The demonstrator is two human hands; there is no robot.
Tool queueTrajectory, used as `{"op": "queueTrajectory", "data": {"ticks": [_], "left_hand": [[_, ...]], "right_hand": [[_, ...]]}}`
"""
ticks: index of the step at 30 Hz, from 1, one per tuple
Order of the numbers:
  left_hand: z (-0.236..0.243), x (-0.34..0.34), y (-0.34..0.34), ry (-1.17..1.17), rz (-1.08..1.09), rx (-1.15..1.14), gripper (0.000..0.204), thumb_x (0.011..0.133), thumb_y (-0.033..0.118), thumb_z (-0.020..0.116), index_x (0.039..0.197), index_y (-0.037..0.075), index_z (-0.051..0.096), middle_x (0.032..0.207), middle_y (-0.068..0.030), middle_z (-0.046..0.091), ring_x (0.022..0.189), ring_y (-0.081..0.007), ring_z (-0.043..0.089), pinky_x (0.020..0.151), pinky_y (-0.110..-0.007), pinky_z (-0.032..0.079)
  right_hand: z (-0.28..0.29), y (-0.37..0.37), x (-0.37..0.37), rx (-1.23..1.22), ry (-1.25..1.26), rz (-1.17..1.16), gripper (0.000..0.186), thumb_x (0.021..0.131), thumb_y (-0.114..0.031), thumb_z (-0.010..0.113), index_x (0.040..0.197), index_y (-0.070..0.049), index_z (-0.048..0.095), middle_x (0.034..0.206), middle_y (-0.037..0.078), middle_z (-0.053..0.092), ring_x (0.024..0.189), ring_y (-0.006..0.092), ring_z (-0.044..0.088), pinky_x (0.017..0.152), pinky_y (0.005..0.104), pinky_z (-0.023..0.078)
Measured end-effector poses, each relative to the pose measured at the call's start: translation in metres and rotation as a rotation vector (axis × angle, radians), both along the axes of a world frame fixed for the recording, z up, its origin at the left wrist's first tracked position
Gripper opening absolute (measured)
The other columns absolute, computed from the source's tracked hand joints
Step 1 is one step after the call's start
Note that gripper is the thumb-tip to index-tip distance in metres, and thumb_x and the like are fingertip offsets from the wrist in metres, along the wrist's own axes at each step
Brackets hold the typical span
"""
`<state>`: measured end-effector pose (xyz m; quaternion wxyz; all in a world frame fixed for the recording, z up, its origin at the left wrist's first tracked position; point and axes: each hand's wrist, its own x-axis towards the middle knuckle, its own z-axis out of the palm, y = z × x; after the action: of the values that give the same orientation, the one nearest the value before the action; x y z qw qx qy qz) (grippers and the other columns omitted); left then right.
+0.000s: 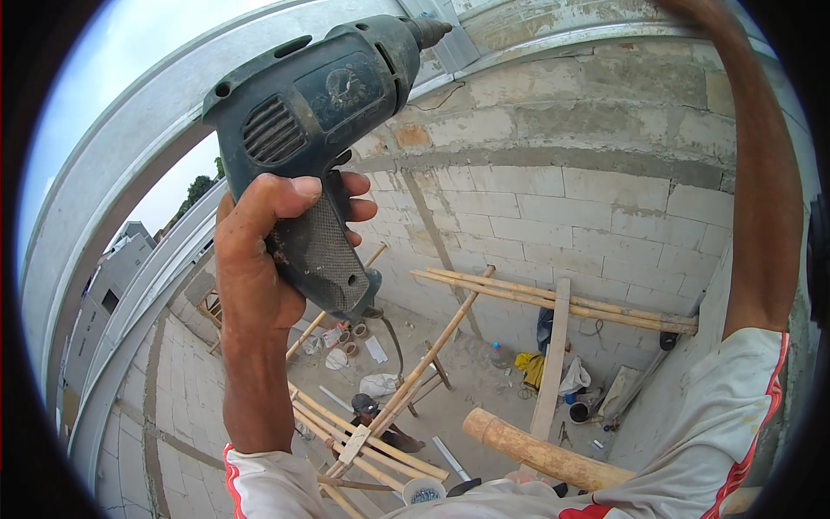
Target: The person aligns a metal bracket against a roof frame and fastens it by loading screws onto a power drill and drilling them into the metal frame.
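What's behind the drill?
Behind the drill, a grey metal beam and pale block wall show around its edges. Whatever lies directly behind its body and the left hand is covered; can't tell.

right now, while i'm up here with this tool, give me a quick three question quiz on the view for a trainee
1. Which hand grips the dark drill?
2. True or false: the drill's tip points toward the lower left of the picture.
3. What does the thick pole near the bottom edge, right of centre, look to be made of?
a) shiny steel
b) bamboo
c) blue plastic

Key:
1. The left hand.
2. False; it points toward the upper right.
3. b
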<state>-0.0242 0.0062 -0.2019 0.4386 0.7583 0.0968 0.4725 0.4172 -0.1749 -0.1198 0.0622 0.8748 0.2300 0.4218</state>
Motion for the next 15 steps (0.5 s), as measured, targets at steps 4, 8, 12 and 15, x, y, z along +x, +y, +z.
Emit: {"op": "queueTrajectory", "data": {"ticks": [4, 8, 12, 15], "left_hand": [[0.000, -0.001, -0.002, -0.021, -0.014, -0.021, 0.057, 0.081, 0.023, 0.057, 0.122, -0.016, 0.049, 0.096, -0.0283, 0.067, 0.080, -0.0317, 0.072, 0.060, -0.031, 0.063], [0.003, 0.003, -0.004, -0.020, -0.026, -0.026, 0.056, 0.080, 0.022, 0.057, 0.121, -0.016, 0.050, 0.095, -0.0273, 0.067, 0.079, -0.0313, 0.072, 0.060, -0.032, 0.062], [0.000, -0.002, -0.002, -0.023, -0.038, -0.021, 0.054, 0.080, 0.022, 0.058, 0.119, -0.015, 0.052, 0.094, -0.0256, 0.068, 0.079, -0.0308, 0.072, 0.060, -0.032, 0.061], [0.002, -0.002, -0.004, -0.007, -0.053, -0.054, 0.053, 0.081, 0.022, 0.057, 0.117, -0.015, 0.053, 0.093, -0.0253, 0.068, 0.077, -0.0308, 0.072, 0.060, -0.033, 0.061]], "right_hand": [[0.000, -0.002, 0.034, -0.451, -0.640, -0.295, 0.051, 0.105, -0.030, 0.025, 0.155, -0.020, 0.015, 0.162, -0.009, 0.010, 0.147, 0.0124, 0.013, 0.124, 0.0336, 0.010], [0.012, 0.009, 0.075, -0.147, -0.091, 0.035, 0.051, 0.105, -0.032, 0.026, 0.154, -0.021, 0.018, 0.161, -0.009, 0.012, 0.147, 0.0131, 0.014, 0.123, 0.0348, 0.011], [0.008, 0.008, -0.030, 0.248, 0.195, 0.167, 0.052, 0.104, -0.044, 0.025, 0.152, -0.022, 0.027, 0.160, -0.007, 0.019, 0.146, 0.0154, 0.019, 0.123, 0.0371, 0.013], [0.008, 0.010, -0.041, 0.349, 0.258, 0.177, 0.057, 0.102, -0.054, 0.025, 0.149, -0.024, 0.034, 0.159, -0.005, 0.024, 0.145, 0.0172, 0.023, 0.122, 0.0391, 0.015]]}}
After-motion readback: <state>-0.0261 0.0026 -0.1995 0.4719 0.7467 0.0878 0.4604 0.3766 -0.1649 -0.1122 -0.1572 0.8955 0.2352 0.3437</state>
